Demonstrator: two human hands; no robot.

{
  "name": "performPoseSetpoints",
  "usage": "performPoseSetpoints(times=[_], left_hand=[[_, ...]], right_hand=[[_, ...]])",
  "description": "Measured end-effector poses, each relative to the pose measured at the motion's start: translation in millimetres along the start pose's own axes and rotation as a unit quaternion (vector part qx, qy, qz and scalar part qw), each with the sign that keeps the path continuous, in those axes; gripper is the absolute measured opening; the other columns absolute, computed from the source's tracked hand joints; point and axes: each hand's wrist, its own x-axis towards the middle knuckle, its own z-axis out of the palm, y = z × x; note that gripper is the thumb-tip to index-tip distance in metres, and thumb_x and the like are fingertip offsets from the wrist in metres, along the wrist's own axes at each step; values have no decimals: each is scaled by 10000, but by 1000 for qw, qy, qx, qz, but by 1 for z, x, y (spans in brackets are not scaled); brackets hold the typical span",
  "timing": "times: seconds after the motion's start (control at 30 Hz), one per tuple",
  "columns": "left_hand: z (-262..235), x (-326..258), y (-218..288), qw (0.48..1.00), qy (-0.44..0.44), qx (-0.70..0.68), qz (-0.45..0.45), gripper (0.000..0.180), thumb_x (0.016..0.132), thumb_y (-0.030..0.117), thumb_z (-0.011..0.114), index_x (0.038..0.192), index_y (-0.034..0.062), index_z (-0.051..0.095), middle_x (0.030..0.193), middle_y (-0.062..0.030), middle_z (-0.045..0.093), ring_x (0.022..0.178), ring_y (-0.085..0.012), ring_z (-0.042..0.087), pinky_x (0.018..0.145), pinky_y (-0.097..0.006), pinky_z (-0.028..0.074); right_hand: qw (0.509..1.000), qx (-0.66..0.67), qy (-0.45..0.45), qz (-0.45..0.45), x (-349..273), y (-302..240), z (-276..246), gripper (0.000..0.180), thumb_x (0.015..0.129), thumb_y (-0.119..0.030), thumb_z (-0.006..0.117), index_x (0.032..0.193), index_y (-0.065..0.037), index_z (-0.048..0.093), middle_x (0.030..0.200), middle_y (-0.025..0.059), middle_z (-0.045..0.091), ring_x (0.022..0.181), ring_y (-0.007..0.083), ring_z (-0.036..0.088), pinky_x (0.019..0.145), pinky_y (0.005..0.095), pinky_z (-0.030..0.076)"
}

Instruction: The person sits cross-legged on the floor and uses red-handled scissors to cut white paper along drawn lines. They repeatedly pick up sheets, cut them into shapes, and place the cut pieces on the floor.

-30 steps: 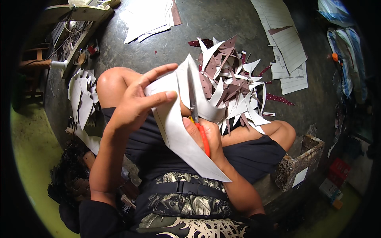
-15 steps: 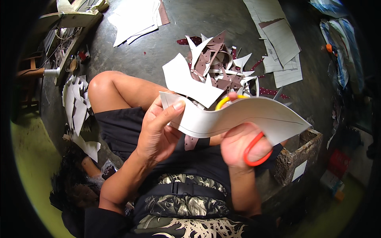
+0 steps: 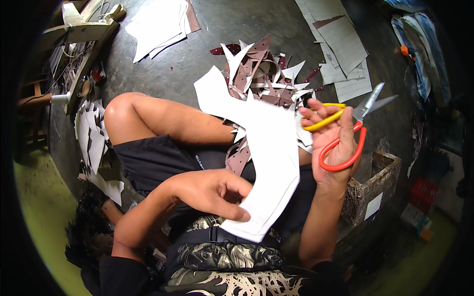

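Note:
Near my waist, my left hand [image 3: 217, 195] pinches the lower end of a curved white sheet [image 3: 274, 158] with a drawn line along its edge. The sheet stretches up and away over my lap. To its right, my right hand [image 3: 331, 138] holds a pair of scissors [image 3: 353, 126] with one yellow and one red handle loop. My fingers are in the loops, and the slightly parted blades point to the far right, apart from the sheet. Another white cut piece [image 3: 211, 91] lies just beyond, beside a heap of white, brown and dark red dotted scraps [image 3: 264, 74].
White sheets [image 3: 158, 27] lie on the floor at the far left, and lined sheets [image 3: 343, 47] at the far right. A rough box [image 3: 373, 185] stands right of my right arm. Scraps [image 3: 91, 130] lie beside my left knee, near a wooden frame [image 3: 89, 32].
My left hand has lowered and turned, swinging the sheet from sideways to lengthwise. My right hand with the scissors has moved up and right, out from behind the sheet.

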Motion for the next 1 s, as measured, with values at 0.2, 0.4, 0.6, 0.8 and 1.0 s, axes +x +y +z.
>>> performPoseSetpoints(times=[0.2,0.4,0.6,0.8,1.0], left_hand=[[19,14,34,912,309,-12,270,317,927,88,802,1209,-11,694,1003,-48,743,876,-106,679,798,-258,550],[-4,62,44,816,383,-85,425,309,944,90,791,1207,-31,684,1093,-80,731,957,-123,691,850,-277,562],[-18,81,29,801,432,-92,404,292,946,101,799,1178,-42,692,1062,-86,733,897,-100,686,721,-238,536],[-13,88,18,772,435,-141,442,238,961,51,770,1157,-33,665,1072,-101,726,906,-138,699,742,-255,560],[-14,86,15,785,419,-107,443,273,986,12,714,1253,24,656,1166,-92,711,1014,-172,716,879,-332,618]], right_hand=[[983,-164,26,-76,-26,-4,-22,394,1104,-370,540,951,-12,602,812,53,557,721,121,532,645,270,406],[954,-281,-101,19,-89,43,-7,394,1069,-401,621,956,-24,601,766,15,551,644,162,496,608,309,427],[907,-405,-89,75,-99,59,10,589,1050,-553,579,982,31,609,754,62,582,651,150,573,625,313,503],[920,-382,-72,54,-93,65,13,599,1039,-565,596,919,22,600,669,49,545,586,129,550,553,294,474],[918,-390,-70,24,-93,67,15,586,1033,-574,603,901,-3,597,633,30,519,545,122,522,524,292,443]])
